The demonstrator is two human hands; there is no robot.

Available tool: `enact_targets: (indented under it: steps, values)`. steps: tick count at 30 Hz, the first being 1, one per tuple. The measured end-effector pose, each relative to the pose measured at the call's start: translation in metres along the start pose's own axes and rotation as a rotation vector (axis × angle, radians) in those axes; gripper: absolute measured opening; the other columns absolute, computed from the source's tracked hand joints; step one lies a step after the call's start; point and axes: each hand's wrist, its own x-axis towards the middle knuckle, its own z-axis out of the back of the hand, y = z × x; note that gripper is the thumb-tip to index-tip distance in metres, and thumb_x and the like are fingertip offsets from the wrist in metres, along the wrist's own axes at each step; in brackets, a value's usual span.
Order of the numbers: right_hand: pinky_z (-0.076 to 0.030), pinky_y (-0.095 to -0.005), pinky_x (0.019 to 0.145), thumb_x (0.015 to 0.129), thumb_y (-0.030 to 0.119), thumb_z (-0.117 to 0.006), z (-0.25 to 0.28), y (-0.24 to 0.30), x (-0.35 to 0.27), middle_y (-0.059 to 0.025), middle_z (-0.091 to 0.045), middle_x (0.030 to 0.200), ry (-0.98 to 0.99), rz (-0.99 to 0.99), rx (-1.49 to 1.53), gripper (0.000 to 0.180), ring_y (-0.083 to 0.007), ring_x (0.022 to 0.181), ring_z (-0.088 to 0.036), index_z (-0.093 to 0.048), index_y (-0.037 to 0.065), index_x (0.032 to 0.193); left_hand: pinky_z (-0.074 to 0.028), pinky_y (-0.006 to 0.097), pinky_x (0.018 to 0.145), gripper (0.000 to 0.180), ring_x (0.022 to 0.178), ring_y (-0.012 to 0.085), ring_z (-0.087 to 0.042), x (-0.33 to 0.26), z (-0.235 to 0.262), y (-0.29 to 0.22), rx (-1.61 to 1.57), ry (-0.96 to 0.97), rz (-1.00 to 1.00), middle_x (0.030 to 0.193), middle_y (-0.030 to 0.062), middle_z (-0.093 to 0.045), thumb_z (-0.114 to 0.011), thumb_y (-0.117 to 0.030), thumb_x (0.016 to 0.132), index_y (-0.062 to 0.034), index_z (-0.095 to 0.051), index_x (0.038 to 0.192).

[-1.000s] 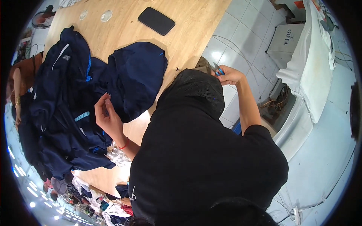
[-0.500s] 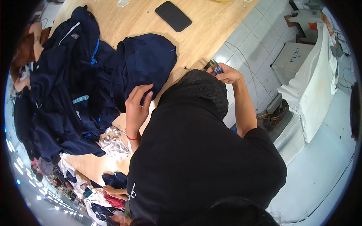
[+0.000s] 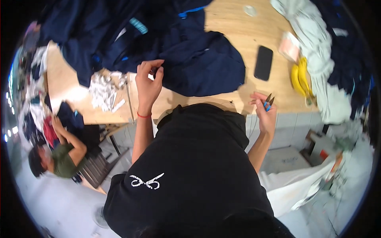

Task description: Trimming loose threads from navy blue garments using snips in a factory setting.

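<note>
My left hand [image 3: 149, 81] hovers at the near edge of a dark navy garment [image 3: 206, 65]. Its fingers are loosely curved, with the thumb apart from them and nothing visible between. A red string circles that wrist. My right hand [image 3: 265, 113] holds small thread snips [image 3: 269, 102] with blue grips, their dark blades pointing up and away from the garment. The fingers of that hand are partly stretched toward the table edge. More navy cloth [image 3: 107, 35] with light blue trims lies bunched at the far left.
On the wooden table [image 3: 230, 23] lie a black phone [image 3: 263, 63], bananas [image 3: 300, 77], a pink-and-white packet [image 3: 289, 47] and white scraps [image 3: 104, 92]. Pale grey cloth [image 3: 317, 51] drapes over the right side. A co-worker [image 3: 65, 154] sits at the left.
My view has swung to the right, bringing the bananas and grey cloth into sight. My right hand now shows over the table's near edge, still with the snips. The left remains beside the garment.
</note>
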Motion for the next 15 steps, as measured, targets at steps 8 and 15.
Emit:
enact_targets:
  steps: [8, 15]
  values:
    - [-0.051, -0.0291, 0.068, 0.093, 0.009, -0.081, -0.084, 0.016, 0.117, -0.0033, -0.074, 0.098, 0.177, 0.533, -0.835, 0.023, -0.0086, 0.079, -0.064, -0.074, -0.003, 0.112, -0.042, 0.051, 0.114, 0.037, 0.138, 0.047, -0.042, -0.047, 0.011, 0.048, 0.32, 0.241, -0.027, 0.158, 0.021, -0.043, -0.077, -0.003, 0.076, -0.0109, -0.073, 0.112]
    - [-0.044, -0.0229, 0.046, 0.096, 0.003, -0.074, -0.068, 0.119, 0.064, -0.0071, -0.067, 0.095, -0.004, 0.146, 0.15, 0.016, -0.0113, 0.065, -0.063, -0.067, 0.003, 0.11, -0.045, 0.03, 0.095, 0.026, 0.094, 0.0145, -0.061, -0.042, 0.129, -0.003, -0.506, 0.3, 0.198, 0.095, 0.0061, -0.067, -0.084, -0.009, 0.078, -0.0014, -0.068, 0.098]
